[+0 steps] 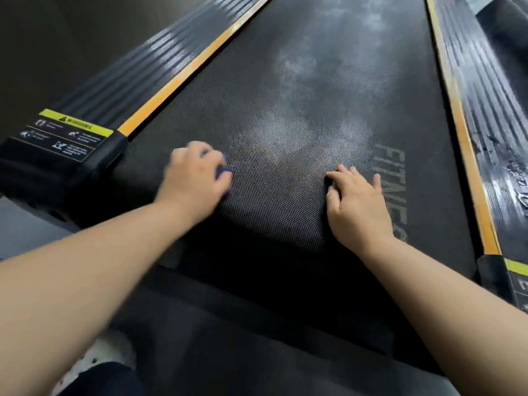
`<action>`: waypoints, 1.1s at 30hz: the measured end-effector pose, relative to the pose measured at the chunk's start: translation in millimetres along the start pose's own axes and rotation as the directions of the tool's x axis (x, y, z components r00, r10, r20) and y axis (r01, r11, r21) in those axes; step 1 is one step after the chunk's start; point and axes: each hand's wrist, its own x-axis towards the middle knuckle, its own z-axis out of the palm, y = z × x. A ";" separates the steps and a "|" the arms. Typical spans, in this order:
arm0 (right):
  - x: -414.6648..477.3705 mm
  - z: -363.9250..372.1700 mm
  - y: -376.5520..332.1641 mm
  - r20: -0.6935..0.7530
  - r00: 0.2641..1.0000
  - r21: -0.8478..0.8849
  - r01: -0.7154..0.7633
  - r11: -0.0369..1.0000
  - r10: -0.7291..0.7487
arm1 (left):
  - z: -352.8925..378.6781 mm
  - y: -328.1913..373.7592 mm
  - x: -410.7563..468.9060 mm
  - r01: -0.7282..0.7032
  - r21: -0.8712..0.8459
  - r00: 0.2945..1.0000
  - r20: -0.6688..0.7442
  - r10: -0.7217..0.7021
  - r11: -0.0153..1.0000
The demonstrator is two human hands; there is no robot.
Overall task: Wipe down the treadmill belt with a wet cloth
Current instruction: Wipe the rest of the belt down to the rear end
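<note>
Treadmill belt point(285, 81): left hand point(191, 175) grips one blue cloth point(223, 169), right hand point(354, 204) rests.

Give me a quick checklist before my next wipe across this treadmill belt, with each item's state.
1. Grip on the small dark blue cloth: ok, the left hand is curled round it.
2. Cloth wet: cannot tell.
3. Wipe path clear of the right hand: not ok, it rests on the black textured treadmill belt.
4. Belt clean: not ok, pale dusty smudges lie ahead of both hands.
5. Belt stopped: cannot tell.
</note>
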 end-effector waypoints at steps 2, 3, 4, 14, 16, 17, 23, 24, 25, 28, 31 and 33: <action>-0.9 0.9 -2.7 0.006 1.000 -0.028 0.004 1.000 -0.004 | -5.1 -14.0 -11.2 0.095 0.006 0.993 -0.075 -0.095 0.995; 0.0 0.7 -3.9 0.005 1.000 -0.027 0.004 1.000 -0.003 | -0.5 -7.7 -17.7 0.079 0.002 0.991 -0.106 -0.079 0.997; 1.2 0.6 -4.3 0.005 1.000 -0.022 0.001 1.000 -0.001 | 4.2 6.8 -23.7 0.042 -0.024 0.991 -0.124 -0.045 0.999; 0.6 1.0 -2.6 0.037 0.999 -0.056 0.016 0.998 -0.014 | -0.4 -30.5 -20.4 -0.032 -0.068 0.986 -0.163 0.020 0.997; 1.1 -0.1 -1.9 0.040 0.999 -0.029 0.014 0.999 -0.012 | -7.3 -52.7 -6.5 0.189 -0.070 0.967 -0.163 -0.198 0.980; 1.1 -0.8 -2.1 0.041 0.999 -0.006 0.007 1.000 -0.007 | -5.1 -47.8 -3.0 0.236 -0.050 0.957 -0.165 -0.241 0.971; -2.4 -1.1 3.3 0.015 1.000 0.050 -0.025 0.998 0.024 | 18.1 69.6 -33.5 -0.504 -0.184 0.860 -0.015 0.510 0.844; -2.9 -1.4 3.3 0.003 1.000 0.051 -0.021 0.998 0.021 | 11.9 61.1 -27.7 -0.532 -0.200 0.830 0.068 0.553 0.823; -3.5 -1.8 3.1 -0.004 1.000 0.048 -0.022 0.999 0.022 | 8.8 45.6 -17.7 -0.509 -0.185 0.840 0.108 0.532 0.841; -3.7 -1.0 4.6 -0.023 0.999 0.046 -0.039 0.998 0.040 | 0.5 2.0 10.6 -0.147 -0.070 0.985 0.085 0.152 0.987; -2.4 -0.1 4.0 -0.046 0.998 0.063 -0.043 0.997 0.046 | 5.8 36.9 3.6 -0.100 0.019 0.992 -0.070 0.101 0.995; -1.7 0.9 5.9 -0.045 0.997 0.076 -0.053 0.996 0.056 | 22.9 74.7 -9.8 -0.438 -0.045 0.898 -0.083 0.433 0.898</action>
